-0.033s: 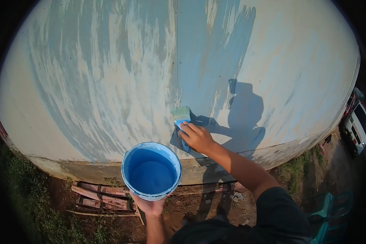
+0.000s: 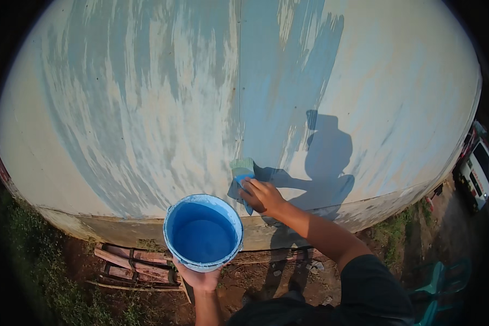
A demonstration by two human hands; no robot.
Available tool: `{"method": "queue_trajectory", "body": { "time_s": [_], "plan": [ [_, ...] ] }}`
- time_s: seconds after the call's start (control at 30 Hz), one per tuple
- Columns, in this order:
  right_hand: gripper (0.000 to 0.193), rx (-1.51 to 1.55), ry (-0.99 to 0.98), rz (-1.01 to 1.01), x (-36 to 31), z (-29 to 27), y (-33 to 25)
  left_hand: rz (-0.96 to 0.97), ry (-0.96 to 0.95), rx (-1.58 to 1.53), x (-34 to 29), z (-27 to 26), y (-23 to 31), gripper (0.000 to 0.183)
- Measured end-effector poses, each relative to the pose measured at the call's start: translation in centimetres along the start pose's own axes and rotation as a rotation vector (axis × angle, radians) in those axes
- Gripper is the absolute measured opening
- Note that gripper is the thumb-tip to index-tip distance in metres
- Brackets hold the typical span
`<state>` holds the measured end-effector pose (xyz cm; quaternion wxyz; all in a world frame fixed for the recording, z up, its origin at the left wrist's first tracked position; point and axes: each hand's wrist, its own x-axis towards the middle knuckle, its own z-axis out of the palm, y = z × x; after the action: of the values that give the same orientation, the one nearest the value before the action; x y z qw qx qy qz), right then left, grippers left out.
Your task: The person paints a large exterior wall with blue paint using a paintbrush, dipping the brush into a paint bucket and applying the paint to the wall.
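My right hand point(image 2: 262, 196) is closed round the blue handle of a paintbrush point(image 2: 243, 166). Its pale green bristles press on the wall point(image 2: 163, 179), close to a vertical seam. Grey-blue paint covers a strip right of that seam, and streaky strokes spread over the left part. My left hand point(image 2: 202, 278) holds up a bucket point(image 2: 231, 209) from below, its fingers mostly hidden behind it. The bucket has a paint-smeared rim, and blue paint point(image 2: 204, 239) lies inside. Both bucket and brush are in front of the lower wall.
Wooden planks point(image 2: 133, 263) lie on the soil at the wall's foot, left of my legs. A green plastic chair point(image 2: 434, 280) stands at the lower right. Beyond the wall's right end is a white vehicle point(image 2: 475, 174). Grass point(image 2: 43, 271) grows at the left.
My right hand has drawn the brush down along the seam. The bucket sits slightly lower in the picture, still in my left hand.
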<state>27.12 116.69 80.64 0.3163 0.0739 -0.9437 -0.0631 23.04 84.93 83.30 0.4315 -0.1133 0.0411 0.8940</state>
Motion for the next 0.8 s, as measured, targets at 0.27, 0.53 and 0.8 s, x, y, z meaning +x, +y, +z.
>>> {"method": "queue_trajectory", "body": {
  "time_s": [0.27,0.53,0.8],
  "plan": [
    [0.043,0.298,-0.135,0.285,4.6,-4.3,3.6,0.045,0.063,-0.012,-0.8,-0.1,-0.2,0.093],
    [0.024,-0.086,0.295,0.149,9.9,-5.7,4.5,0.046,-0.017,0.062,-0.2,-2.0,-0.7,0.094],
    [0.02,0.22,-0.364,0.243,-8.2,3.6,-1.8,0.084,0.056,0.031,-0.5,-2.8,0.4,0.096]
  ]
}}
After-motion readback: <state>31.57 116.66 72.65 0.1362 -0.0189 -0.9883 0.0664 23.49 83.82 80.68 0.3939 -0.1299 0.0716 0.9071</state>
